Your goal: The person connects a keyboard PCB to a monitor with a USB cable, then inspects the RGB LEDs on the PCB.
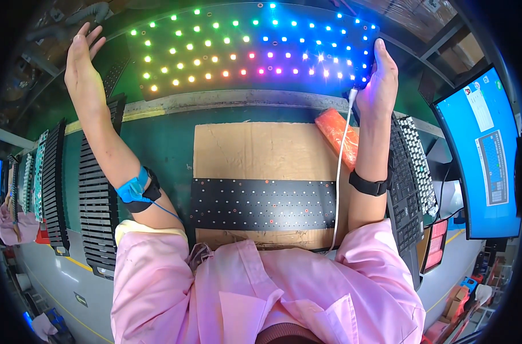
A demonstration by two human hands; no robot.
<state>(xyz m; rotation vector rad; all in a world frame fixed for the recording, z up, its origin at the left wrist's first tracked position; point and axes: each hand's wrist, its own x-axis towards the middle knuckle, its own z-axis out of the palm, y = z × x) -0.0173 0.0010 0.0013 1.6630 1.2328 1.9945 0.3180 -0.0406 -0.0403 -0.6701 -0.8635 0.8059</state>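
The lit board (255,47) runs lengthwise left to right, glowing face in view.

Between the left hand (84,69) and the right hand (378,83), the lit circuit board (241,48) shows rows of dots shading from green and yellow at the left through orange, red and pink to blue at the right. Below the right hand, a white cable (344,140) passes an orange-red packet (334,131). Nearer the body than both hands, a black circuit board (255,213) with pale dotted rows contrasts with brown cardboard (244,150) and the green worktop (158,146).
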